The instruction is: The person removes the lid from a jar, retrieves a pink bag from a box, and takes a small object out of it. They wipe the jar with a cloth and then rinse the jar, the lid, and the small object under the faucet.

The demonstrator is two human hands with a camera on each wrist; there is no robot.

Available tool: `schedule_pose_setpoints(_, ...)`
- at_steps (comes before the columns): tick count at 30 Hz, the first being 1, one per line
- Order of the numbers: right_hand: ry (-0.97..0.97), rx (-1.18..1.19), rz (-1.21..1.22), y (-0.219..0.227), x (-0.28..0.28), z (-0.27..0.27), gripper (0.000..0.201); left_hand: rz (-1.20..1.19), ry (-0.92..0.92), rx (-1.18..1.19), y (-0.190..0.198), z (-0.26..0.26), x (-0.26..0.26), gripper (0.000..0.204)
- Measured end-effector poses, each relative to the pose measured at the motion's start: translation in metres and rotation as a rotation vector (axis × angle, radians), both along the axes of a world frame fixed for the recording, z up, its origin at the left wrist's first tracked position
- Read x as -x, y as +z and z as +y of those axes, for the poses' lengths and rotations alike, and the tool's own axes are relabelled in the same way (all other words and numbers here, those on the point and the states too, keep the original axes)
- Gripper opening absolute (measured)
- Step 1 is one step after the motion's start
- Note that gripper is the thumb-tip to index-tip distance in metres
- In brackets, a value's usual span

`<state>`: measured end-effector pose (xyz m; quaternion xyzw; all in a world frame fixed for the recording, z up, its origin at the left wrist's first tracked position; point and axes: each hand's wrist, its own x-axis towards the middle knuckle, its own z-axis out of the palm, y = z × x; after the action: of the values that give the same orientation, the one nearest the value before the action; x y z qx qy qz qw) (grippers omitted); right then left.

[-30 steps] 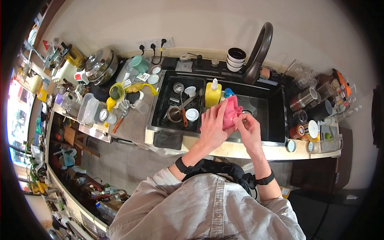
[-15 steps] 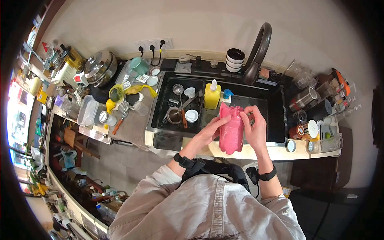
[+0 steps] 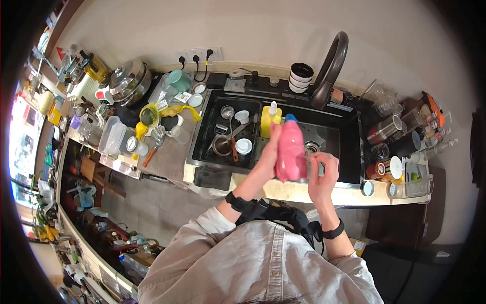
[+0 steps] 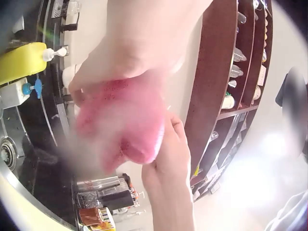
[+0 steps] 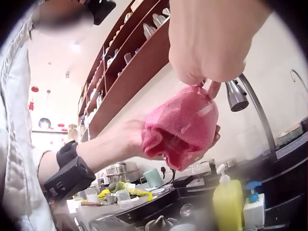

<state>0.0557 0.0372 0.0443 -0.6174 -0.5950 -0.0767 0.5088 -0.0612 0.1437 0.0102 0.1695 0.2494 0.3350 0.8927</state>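
Note:
A pink, soft, spongy-looking bundle is raised over the front of the sink, tilted, with a glossy patch on its lower end. My left hand holds it from the left, and some fingertips curl round its far side in the right wrist view. On the right, my right hand has its fingers drawn together right at the bundle's edge. In the right wrist view those fingers pinch a small tuft at the top of the pink bundle, whose near end is folded into a hollow. The left wrist view is blurred.
Behind the bundle stand a yellow pump bottle and a blue-topped white dispenser. The left basin holds a ladle and small cups. A dark faucet arches over the sink. Jars and bottles crowd the counter's right end.
The bundle was lowered and stood upright toward me, then was raised and tilted again over the sink. My right hand has moved from its upper end down to its lower right edge.

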Motion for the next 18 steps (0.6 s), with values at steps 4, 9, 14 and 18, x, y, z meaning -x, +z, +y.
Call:
schedule_pose_setpoints(4,0.16,0.016,0.074,-0.004,0.004,-0.009,0.019,-0.069,-0.001,0.059,-0.004,0.021,0.014,0.065)
schedule_pose_setpoints(9,0.23,0.038,0.144,-0.008,0.008,-0.015,0.02,-0.069,0.138,0.076,-0.007,0.019,0.01,0.069)
schedule_pose_setpoints(14,0.278,0.035,0.072,-0.001,0.008,-0.024,0.024,-0.054,0.23,0.119,-0.002,0.023,0.007,0.069)
schedule_pose_setpoints(18,0.254,0.026,0.101,0.0,0.005,-0.03,0.025,-0.022,0.467,0.087,0.004,0.03,0.002,0.069)
